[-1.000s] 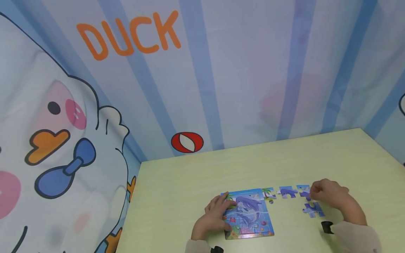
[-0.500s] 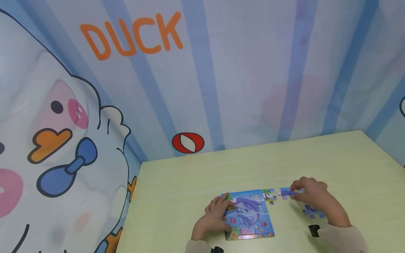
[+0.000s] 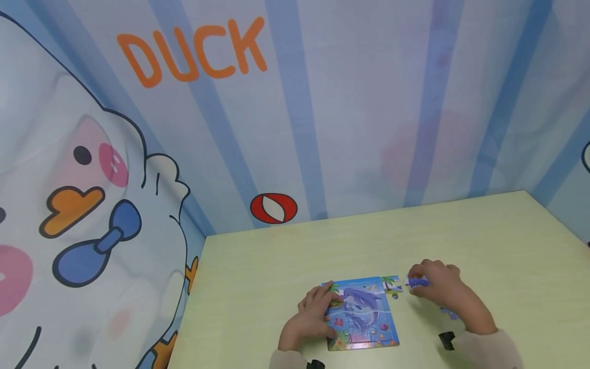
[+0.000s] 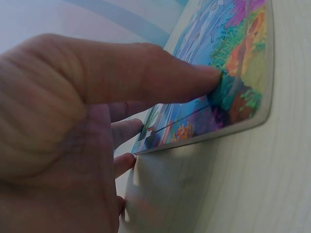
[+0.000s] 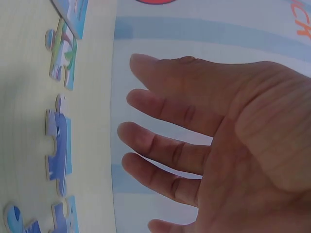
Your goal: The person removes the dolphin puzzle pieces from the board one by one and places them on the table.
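A dolphin jigsaw puzzle (image 3: pixel 364 310) lies flat on the table in the head view. My left hand (image 3: pixel 312 315) rests on its left side; the left wrist view shows the thumb (image 4: pixel 194 80) touching the board near a corner, the other fingers along the edge. Over the loose pieces hovers my right hand (image 3: pixel 438 282), nearest a purple dolphin piece (image 3: pixel 418 282). In the right wrist view its fingers are slightly bent, with nothing between them, and that dolphin piece (image 5: pixel 59 145) lies on the table. A palm-tree piece (image 3: pixel 392 284) sits against the board's upper right.
Partly hidden under the right hand is another blue piece (image 3: pixel 449 312). More pieces (image 5: pixel 64 218) show at the lower left of the right wrist view. The pale table (image 3: pixel 258 277) meets a striped cloth wall (image 3: pixel 350 102) at its back edge.
My right hand has moved left, from the rightmost loose pieces to above the dolphin piece. The left hand stays on the board.
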A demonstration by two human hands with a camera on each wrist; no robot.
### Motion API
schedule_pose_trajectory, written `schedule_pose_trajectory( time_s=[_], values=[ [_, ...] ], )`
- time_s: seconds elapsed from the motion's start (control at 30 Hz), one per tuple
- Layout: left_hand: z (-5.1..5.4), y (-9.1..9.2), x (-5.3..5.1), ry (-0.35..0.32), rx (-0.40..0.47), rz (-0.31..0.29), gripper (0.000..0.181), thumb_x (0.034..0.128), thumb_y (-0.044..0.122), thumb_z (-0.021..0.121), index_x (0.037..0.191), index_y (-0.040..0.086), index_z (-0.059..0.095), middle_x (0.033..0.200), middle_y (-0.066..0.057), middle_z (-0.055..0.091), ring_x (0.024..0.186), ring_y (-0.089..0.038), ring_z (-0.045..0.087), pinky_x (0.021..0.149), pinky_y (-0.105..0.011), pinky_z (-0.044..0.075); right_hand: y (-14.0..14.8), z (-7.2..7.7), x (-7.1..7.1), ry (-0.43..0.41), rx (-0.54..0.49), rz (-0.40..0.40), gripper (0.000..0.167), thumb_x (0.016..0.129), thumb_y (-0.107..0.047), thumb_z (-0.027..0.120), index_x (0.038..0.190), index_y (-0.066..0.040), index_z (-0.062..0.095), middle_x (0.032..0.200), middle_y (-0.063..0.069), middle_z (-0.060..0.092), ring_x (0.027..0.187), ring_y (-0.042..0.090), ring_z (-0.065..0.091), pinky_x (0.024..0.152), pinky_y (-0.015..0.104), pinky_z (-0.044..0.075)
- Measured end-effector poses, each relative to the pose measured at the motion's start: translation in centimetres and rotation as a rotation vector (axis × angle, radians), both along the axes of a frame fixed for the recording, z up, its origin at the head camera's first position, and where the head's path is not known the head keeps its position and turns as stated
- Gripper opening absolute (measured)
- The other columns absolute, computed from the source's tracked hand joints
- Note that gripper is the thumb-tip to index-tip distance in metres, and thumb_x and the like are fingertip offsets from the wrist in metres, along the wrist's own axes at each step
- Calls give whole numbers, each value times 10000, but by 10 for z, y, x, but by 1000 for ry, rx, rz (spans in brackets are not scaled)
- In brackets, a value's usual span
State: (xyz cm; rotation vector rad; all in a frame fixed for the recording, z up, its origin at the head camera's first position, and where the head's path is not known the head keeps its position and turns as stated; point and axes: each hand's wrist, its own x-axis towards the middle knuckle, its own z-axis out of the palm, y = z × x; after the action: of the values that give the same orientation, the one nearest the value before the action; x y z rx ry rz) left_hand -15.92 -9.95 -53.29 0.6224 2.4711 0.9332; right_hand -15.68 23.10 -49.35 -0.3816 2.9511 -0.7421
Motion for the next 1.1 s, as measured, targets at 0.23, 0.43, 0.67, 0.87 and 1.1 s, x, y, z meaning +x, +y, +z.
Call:
schedule_pose_trajectory(
  time_s=[0.23,0.43,0.67,0.87,1.1],
  values=[
    [0,0,-1,-4,15,-3,602,735,55,855,1261,185,592,1653,-89,233,1501,-410,119,1089,-715,111,-16,0,5,14,-37,86,183,834,-181,807,988,-110,739,967,7,635,910,306,589,824,693,383],
    [0,0,-1,-10,13,1,590,737,51,852,1251,178,592,1653,-95,230,1502,-409,114,1091,-713,104,-36,0,9,20,-55,155,146,837,-163,815,966,-137,752,946,-42,611,891,241,553,833,664,397],
    [1,0,0,-6,16,4,590,729,45,859,1236,186,593,1649,-93,239,1495,-422,123,1086,-714,113,-61,-5,12,18,-63,229,152,806,-131,833,931,-150,748,929,-57,589,893,237,552,804,566,434],
    [2,1,0,3,6,16,592,713,62,864,1227,195,602,1645,-82,254,1493,-411,137,1087,-708,125,-78,-12,13,37,-88,322,126,795,-95,815,882,-145,739,939,-53,573,876,220,532,753,468,435],
    [-2,0,-2,7,11,-7,584,738,75,845,1252,170,586,1650,-102,238,1489,-429,131,1077,-729,122,-97,-21,18,21,-56,385,119,782,-113,829,882,-117,765,929,-53,595,854,173,514,707,368,468]
  ],
)
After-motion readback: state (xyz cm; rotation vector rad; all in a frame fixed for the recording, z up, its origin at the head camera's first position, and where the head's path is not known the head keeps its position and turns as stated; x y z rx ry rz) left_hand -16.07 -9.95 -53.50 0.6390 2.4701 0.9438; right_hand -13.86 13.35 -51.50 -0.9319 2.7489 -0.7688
